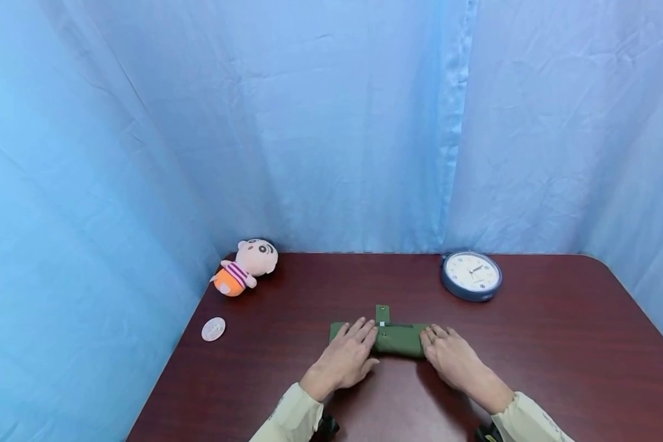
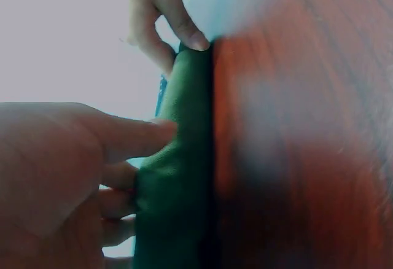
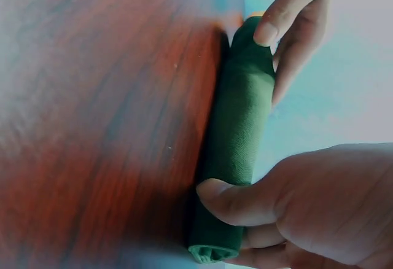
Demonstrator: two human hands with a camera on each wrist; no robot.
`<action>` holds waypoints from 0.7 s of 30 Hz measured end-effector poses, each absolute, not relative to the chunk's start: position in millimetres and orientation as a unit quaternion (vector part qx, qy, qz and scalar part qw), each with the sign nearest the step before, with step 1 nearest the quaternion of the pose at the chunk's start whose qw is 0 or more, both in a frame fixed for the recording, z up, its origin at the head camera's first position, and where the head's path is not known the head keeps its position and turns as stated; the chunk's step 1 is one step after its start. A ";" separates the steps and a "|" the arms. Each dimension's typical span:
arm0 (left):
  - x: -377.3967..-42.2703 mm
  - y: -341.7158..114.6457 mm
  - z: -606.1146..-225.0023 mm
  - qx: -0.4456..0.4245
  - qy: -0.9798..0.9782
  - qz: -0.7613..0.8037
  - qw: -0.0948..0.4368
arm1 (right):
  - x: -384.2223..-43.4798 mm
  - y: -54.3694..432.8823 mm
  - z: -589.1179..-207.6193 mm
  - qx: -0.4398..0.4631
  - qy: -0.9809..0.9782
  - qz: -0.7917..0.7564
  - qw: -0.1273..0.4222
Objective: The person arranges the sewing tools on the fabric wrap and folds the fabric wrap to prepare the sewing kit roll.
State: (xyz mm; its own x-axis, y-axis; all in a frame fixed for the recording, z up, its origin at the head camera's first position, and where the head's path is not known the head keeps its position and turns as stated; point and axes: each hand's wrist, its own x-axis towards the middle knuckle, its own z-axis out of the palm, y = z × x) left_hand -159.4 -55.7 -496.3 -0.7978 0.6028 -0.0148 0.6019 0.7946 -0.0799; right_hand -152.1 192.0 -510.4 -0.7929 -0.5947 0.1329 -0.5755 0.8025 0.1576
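A green fabric roll-up pouch (image 1: 399,341) lies rolled up on the table, its long side facing me. Its short strap (image 1: 382,313) sticks out on the far side, with a small metal snap. My left hand (image 1: 344,356) holds the left part, fingers laid over the top and thumb (image 2: 161,132) at the near side. At the right end, my right hand (image 1: 452,359) grips the roll, thumb (image 3: 224,198) along its near side and fingers over the top. The spiral of rolled layers shows at the end of the roll (image 3: 215,252) in the right wrist view.
A plush doll (image 1: 248,265) in a striped top and orange shorts lies at the table's back left corner. Nearer me is a small pale round disc (image 1: 213,329). A round blue-rimmed clock (image 1: 472,275) stands at the back right. Blue curtains (image 1: 331,123) enclose the dark red table (image 1: 558,344).
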 end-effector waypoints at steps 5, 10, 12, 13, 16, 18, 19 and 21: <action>-165.5 -55.0 -503.8 -0.339 -0.941 0.007 0.021 | -157.4 190.8 -498.9 0.294 -0.956 -0.016 0.010; -171.3 -57.0 -508.4 -0.355 -0.934 0.009 0.037 | -166.4 185.8 -486.1 0.267 -0.962 0.020 -0.047; -172.1 -57.9 -509.7 -0.356 -0.934 0.010 0.038 | -170.6 183.7 -480.6 0.257 -0.963 0.030 -0.068; -172.3 -58.2 -509.9 -0.356 -0.934 0.011 0.039 | -173.5 182.4 -477.7 0.253 -0.964 0.036 -0.080; -172.8 -59.1 -510.9 -0.356 -0.933 0.015 0.046 | -184.7 179.0 -468.9 0.229 -0.963 0.060 -0.132; -173.3 -59.4 -511.8 -0.356 -0.933 0.016 0.049 | -195.6 177.0 -464.3 0.221 -0.959 0.080 -0.161; -173.6 -59.5 -512.2 -0.356 -0.933 0.015 0.050 | -202.0 175.9 -463.3 0.219 -0.957 0.091 -0.167; -174.1 -59.8 -513.2 -0.354 -0.934 0.012 0.049 | -216.0 172.6 -464.5 0.215 -0.954 0.118 -0.171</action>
